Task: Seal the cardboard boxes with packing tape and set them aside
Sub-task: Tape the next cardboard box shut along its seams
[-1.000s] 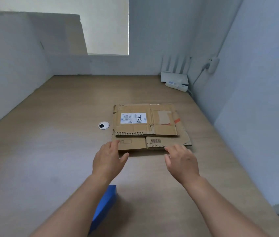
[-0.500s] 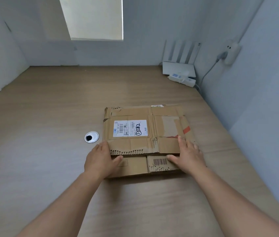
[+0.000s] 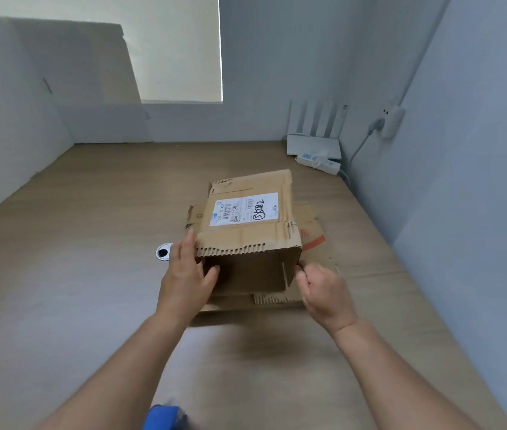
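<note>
Left hand (image 3: 187, 274): the thumb is hooked inside the open end and the fingers lie up the outer left wall, so it grips the box by that wall.
Right hand (image 3: 323, 293): the fingers are curled and pinch the front edge of the right wall.
Box (image 3: 246, 237): it is held between the two hands near the middle of the table (image 3: 90, 243), opened into a tube. The labelled side is on top and the open end, with its torn edge, faces the person.
Under the box: flat cardboard (image 3: 319, 257) with a red mark lies on the table and shows at the right and front.
Around: there is a cable hole (image 3: 164, 251) just left of the left hand and a blurred blue thing (image 3: 162, 417) at the near edge. I cannot tell what the blue thing is.
Done: as I judge it, only the shaping of one box.
Left: folding the flaps, taping, setting it aside, then the flat cardboard. No fresh tape shows anywhere.
</note>
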`<state>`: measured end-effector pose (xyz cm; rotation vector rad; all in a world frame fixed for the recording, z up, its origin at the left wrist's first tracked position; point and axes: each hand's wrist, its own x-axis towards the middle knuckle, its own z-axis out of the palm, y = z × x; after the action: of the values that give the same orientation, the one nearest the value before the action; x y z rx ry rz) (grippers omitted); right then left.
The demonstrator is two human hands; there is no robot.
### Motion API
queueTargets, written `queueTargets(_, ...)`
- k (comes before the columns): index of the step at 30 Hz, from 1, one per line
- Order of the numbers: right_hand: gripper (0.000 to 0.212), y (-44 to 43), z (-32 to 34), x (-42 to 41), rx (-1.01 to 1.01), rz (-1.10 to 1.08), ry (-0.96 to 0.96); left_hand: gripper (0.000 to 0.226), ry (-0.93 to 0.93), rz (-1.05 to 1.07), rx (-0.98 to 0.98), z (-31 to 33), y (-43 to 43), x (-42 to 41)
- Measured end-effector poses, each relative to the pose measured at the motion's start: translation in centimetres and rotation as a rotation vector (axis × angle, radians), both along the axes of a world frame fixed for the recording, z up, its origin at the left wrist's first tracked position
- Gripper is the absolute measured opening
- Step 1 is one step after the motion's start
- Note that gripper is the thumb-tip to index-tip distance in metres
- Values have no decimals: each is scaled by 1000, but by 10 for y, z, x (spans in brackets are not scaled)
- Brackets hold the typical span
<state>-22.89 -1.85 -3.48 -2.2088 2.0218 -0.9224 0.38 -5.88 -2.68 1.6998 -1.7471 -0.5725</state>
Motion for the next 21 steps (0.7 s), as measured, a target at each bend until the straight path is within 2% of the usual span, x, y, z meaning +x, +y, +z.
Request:
queueTargets(1,31,7,7,1,-115,-11,34,74,16,16,-22,4,8,-5)
queueTargets(3,34,21,24,3,-157,-56,62,72,2,60,16,10,25,-12)
queueTargets(5,34,33,37,2,-44,-73,43,66,-125,73,101,8,40,-15)
queueTargets(7,28,43,39,-2,152,-72,24,49,-210,109,147,7,50,-16)
queueTargets(10,52,58,34,-12,384,-86,71,30,-184,180,101,20,52,-24)
queueTargets(14,88,71,22,-34,451,-168,7,25,-213,121,-33,32,66,-44)
queueTargets(16,96,77,18,-44,420,-209,-25,26,-184,105,-62,36,84,-50)
queueTargets(19,93,83,19,-58,365,-255,-79,26,-177,92,-118,49,110,-52)
queueTargets(21,67,87,26,-66,305,-222,-109,24,-170,82,-118,62,124,-51)
